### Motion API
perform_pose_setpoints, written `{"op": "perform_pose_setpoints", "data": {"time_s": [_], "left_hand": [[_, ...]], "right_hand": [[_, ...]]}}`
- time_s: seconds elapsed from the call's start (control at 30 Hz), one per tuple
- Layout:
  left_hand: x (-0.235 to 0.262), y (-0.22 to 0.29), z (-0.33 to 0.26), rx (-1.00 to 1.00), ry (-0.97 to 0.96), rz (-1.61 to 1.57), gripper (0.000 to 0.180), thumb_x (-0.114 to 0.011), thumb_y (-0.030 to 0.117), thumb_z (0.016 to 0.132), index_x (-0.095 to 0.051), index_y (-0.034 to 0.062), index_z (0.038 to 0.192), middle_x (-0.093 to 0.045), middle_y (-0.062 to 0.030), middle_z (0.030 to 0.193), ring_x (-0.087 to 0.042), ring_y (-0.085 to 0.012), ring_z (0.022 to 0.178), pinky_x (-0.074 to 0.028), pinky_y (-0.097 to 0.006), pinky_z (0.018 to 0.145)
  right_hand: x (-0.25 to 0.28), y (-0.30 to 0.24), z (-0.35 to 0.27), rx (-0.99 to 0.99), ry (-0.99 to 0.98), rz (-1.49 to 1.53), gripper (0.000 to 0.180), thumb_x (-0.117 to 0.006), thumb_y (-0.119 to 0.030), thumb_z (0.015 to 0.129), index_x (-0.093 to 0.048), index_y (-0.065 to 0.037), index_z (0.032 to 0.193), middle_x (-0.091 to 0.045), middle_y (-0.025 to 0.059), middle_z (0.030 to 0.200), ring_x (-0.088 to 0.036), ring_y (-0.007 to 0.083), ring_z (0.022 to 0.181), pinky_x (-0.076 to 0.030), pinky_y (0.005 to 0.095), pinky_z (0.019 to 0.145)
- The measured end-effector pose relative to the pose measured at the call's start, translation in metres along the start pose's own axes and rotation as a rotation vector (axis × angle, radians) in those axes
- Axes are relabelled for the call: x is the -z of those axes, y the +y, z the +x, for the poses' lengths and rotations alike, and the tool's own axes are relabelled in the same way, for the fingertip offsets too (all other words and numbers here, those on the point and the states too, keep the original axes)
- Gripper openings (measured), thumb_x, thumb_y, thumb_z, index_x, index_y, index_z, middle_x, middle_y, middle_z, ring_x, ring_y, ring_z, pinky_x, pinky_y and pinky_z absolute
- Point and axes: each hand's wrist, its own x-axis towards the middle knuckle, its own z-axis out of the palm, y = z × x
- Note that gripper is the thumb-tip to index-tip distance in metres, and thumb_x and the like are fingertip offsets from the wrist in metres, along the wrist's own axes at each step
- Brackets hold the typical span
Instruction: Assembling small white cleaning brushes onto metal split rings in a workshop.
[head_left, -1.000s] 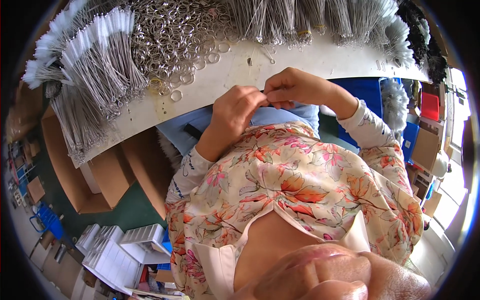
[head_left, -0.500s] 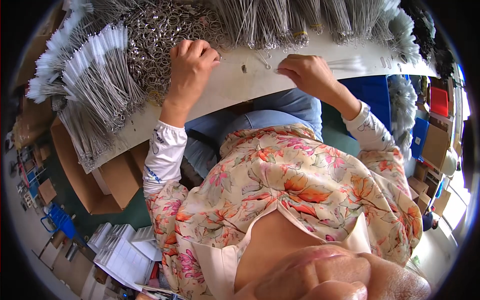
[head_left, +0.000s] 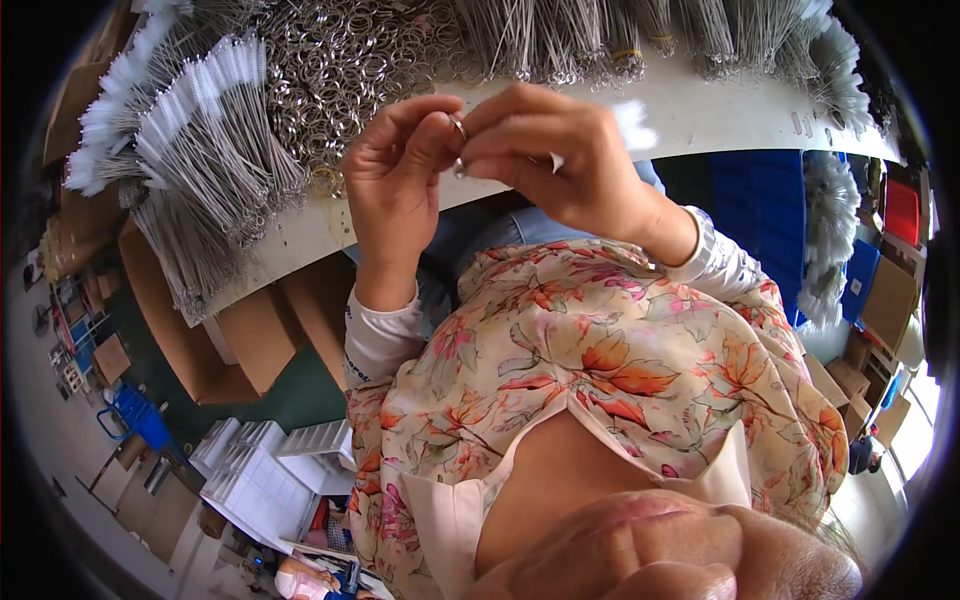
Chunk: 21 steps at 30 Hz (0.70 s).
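Observation:
In front of my chest my two hands meet at the fingertips. A small metal ring (head_left: pixel 457 127) is pinched between the thumb and forefinger of my left hand (head_left: pixel 395 175). My right hand (head_left: pixel 570 150) is closed on a thin wire brush; its white bristles (head_left: pixel 632 125) stick out behind the knuckles, and a wire loop end (head_left: pixel 460 170) shows by the fingertips. Whether the loop is on the ring I cannot tell. Beyond my left hand lies a large heap of metal rings (head_left: pixel 345 65) on the pale table (head_left: pixel 690 120).
Bundled wire brushes with white bristles (head_left: pixel 205 120) lie at the left of the table. More wire bundles (head_left: pixel 530 35) line its far side. Below the left edge stands an open cardboard box (head_left: pixel 215 345). A blue bin (head_left: pixel 755 215) and hanging white brushes (head_left: pixel 828 230) are at the right.
My left hand has come away from the ring heap with a ring. My right hand has lifted a brush off the table and moved left, so both hands now meet.

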Motion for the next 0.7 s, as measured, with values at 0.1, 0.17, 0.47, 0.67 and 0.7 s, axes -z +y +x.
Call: {"op": "perform_pose_setpoints", "data": {"time_s": [0.1, 0.17, 0.47, 0.67, 0.7], "left_hand": [[0.007, 0.013, -0.004, 0.169, -0.227, -0.400, 0.016, -0.056, 0.002, 0.088, -0.059, -0.0026, 0.103, -0.065, -0.0107, 0.093, -0.063, -0.0119, 0.080, -0.055, -0.023, 0.070], [0.008, 0.020, -0.008, 0.172, -0.218, -0.366, 0.016, -0.056, 0.002, 0.088, -0.060, -0.0023, 0.103, -0.065, -0.0109, 0.093, -0.063, -0.0124, 0.082, -0.056, -0.024, 0.071], [0.023, 0.035, -0.017, 0.188, -0.299, -0.091, 0.020, -0.057, -0.001, 0.085, -0.060, -0.0024, 0.104, -0.064, -0.0113, 0.095, -0.063, -0.0146, 0.086, -0.056, -0.027, 0.074], [0.007, 0.040, -0.033, -0.239, -0.134, 0.432, 0.033, -0.059, -0.012, 0.076, -0.058, -0.0065, 0.108, -0.061, -0.0141, 0.104, -0.063, -0.0166, 0.087, -0.054, -0.026, 0.077], [0.006, 0.039, -0.034, -0.249, -0.099, 0.361, 0.034, -0.059, -0.012, 0.076, -0.056, -0.0078, 0.109, -0.061, -0.0153, 0.104, -0.063, -0.0173, 0.087, -0.054, -0.026, 0.077]], "right_hand": [[-0.003, -0.004, -0.005, 0.274, 0.045, -0.314, 0.019, -0.070, -0.006, 0.065, -0.068, -0.009, 0.083, -0.061, 0.0014, 0.086, -0.062, 0.0177, 0.066, -0.050, 0.0258, 0.057], [-0.002, -0.003, -0.005, 0.431, 0.034, -0.415, 0.022, -0.069, -0.006, 0.061, -0.068, -0.008, 0.083, -0.062, -0.0005, 0.089, -0.059, 0.0137, 0.062, -0.046, 0.0250, 0.052], [0.000, 0.006, -0.008, 0.705, -0.103, -0.661, 0.025, -0.070, -0.008, 0.058, -0.069, -0.005, 0.083, -0.062, -0.0028, 0.091, -0.054, 0.0092, 0.058, -0.041, 0.0239, 0.045], [-0.018, 0.007, -0.007, 0.521, -0.017, -0.374, 0.020, -0.071, -0.006, 0.060, -0.068, -0.005, 0.080, -0.064, -0.0023, 0.093, -0.055, 0.0112, 0.057, -0.042, 0.0255, 0.046], [-0.020, 0.008, -0.008, 0.457, 0.027, -0.239, 0.019, -0.071, -0.005, 0.060, -0.068, -0.005, 0.079, -0.064, -0.0021, 0.094, -0.055, 0.0116, 0.057, -0.042, 0.0257, 0.047]]}}
